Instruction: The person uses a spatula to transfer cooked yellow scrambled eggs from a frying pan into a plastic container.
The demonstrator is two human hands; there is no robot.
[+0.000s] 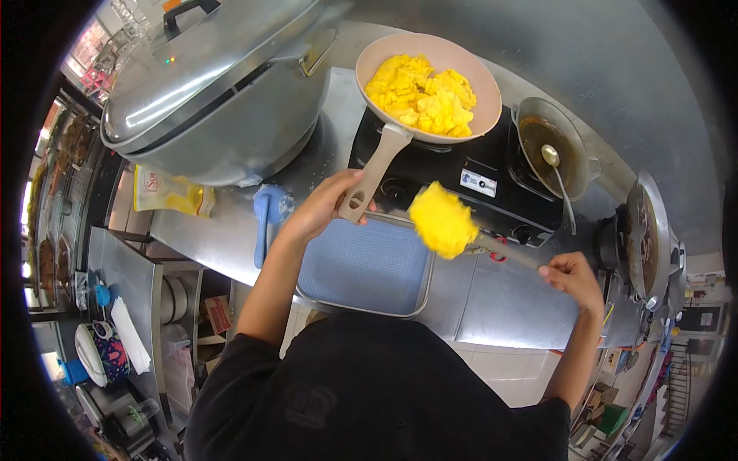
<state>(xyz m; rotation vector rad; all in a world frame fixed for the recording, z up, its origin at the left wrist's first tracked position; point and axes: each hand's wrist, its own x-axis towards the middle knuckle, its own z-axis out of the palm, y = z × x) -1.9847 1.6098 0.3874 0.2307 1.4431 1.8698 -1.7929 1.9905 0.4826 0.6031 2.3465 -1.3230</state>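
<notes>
My left hand (331,201) grips the beige handle of a frying pan (487,98), which is over the left side of a black gas stove (444,167). Scrambled eggs (426,104) lie in pieces inside the pan. In my right hand (573,276) is the grip of a spatula (510,250), with a clump of cooked egg (441,222) on its blade, in the air below the pan. Between my arms sits a metal-rimmed tray with a bluish mesh-patterned base (363,265); the raised egg is near its upper right corner.
A large lidded metal pot (230,121) stands left. Beside it are a yellow pouch (170,193) and a blue scoop (265,222). On the stove's right, a pan of brown liquid (533,129) holds a metal ladle (559,173). Another large pan (648,236) is far right.
</notes>
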